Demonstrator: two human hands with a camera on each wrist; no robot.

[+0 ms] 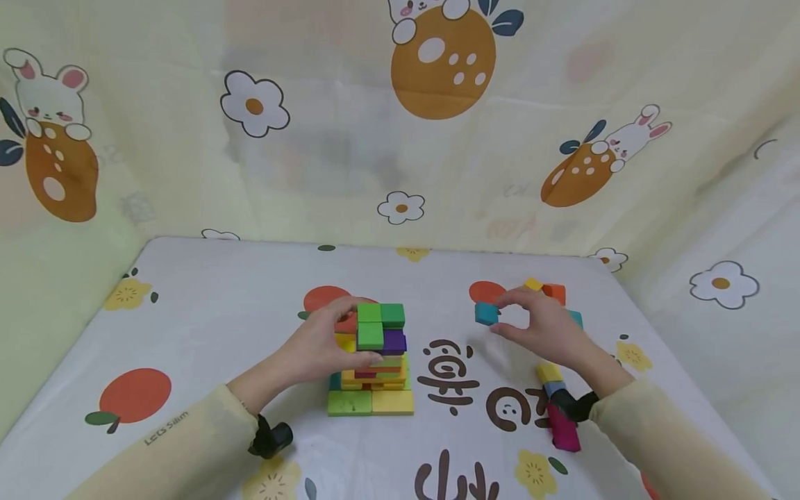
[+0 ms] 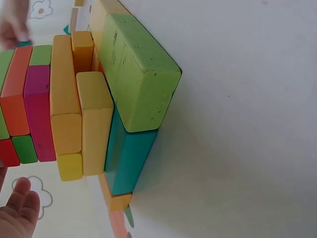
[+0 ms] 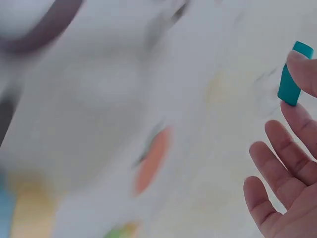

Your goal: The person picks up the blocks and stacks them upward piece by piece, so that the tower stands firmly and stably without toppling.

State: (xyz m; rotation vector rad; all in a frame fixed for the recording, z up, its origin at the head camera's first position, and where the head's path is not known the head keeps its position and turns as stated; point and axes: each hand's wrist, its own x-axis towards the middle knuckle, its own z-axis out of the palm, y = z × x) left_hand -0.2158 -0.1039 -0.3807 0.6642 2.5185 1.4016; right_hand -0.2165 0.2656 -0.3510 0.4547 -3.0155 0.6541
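A tower of colored wooden blocks stands on the table, with green blocks and a purple one at its top. Beside its upper left, my left hand is cupped, the thumb across the front and the fingers reaching behind. In the left wrist view, two fingertips hang apart from the visible blocks; whether the others touch is hidden. To the tower's right, my right hand pinches a small teal block between thumb and index finger, above the table. The other fingers are loosely spread in the right wrist view.
Behind my right hand lie loose orange, yellow and teal blocks. Nearer me, partly under the right wrist, are a yellow block and a magenta block. A patterned cloth hangs behind the table.
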